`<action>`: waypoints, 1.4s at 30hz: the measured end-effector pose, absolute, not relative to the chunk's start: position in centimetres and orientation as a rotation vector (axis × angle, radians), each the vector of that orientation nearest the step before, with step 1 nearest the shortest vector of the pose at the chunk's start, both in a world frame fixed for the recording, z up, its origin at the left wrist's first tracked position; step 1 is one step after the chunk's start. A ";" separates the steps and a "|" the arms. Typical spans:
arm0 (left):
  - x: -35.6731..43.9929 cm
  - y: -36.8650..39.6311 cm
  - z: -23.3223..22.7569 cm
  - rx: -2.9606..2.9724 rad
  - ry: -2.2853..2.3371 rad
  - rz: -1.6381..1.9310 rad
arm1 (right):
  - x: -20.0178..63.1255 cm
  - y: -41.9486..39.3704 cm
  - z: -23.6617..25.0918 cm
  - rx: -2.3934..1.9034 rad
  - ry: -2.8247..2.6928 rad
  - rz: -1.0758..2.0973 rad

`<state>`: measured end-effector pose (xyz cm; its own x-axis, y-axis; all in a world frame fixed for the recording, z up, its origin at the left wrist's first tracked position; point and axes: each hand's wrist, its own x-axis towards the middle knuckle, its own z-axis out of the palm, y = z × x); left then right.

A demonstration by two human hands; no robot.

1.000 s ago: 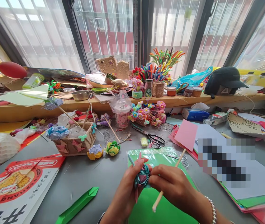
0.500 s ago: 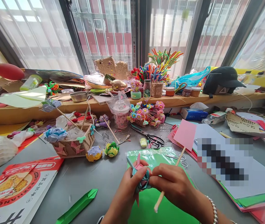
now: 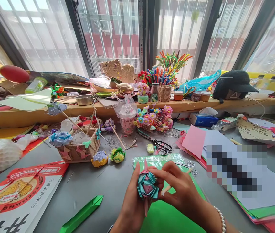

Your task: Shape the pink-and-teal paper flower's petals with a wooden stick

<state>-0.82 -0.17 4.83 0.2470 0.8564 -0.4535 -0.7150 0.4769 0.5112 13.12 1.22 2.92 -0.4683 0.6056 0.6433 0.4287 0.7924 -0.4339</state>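
My left hand [image 3: 132,199] is closed around a teal and pink folded-paper flower [image 3: 148,187], whose petals face up toward me. Pink paper points stick out at its top and bottom. From the right, my right hand [image 3: 182,186] reaches in with its fingertips at the flower's edge. A thin pale wooden stick [image 3: 165,190] lies within the curled fingers of that hand, its middle hidden by them. Beneath both hands are green paper [image 3: 168,216] and a clear plastic sleeve [image 3: 156,158]. A folded green paper strip [image 3: 82,213] lies to the left.
Finished paper flowers [image 3: 117,155] and a cardboard box [image 3: 79,152] stand at left, near a red and white food bag [image 3: 23,191]. Black scissors [image 3: 161,147] and small silver scissors [image 3: 192,169] lie ahead. Stacked coloured paper [image 3: 239,161] is at right, a lidded cup [image 3: 127,119] behind.
The flower has been turned so its petals face me. My right hand's fingers have loosened and shifted, and the stick's near end has drawn up toward the hand.
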 end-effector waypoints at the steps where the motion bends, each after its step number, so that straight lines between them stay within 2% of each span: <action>1: -0.8 -0.2 4.7 0.238 0.759 1.084 | 13.2 1.3 2.8 -0.753 -2.134 0.271; 13: -0.7 -0.2 3.9 0.459 0.791 1.033 | 13.3 1.7 2.9 -0.713 -2.114 0.411; 22: -0.8 0.0 3.9 0.544 0.800 0.985 | 13.4 1.7 2.9 -0.647 -2.118 0.242; 31: -1.0 -0.1 3.9 0.246 0.757 1.219 | 13.1 1.4 3.0 -0.781 -2.185 0.022; 42: -1.0 0.2 3.4 0.230 0.804 1.160 | 13.7 1.6 3.4 -0.814 -2.214 0.073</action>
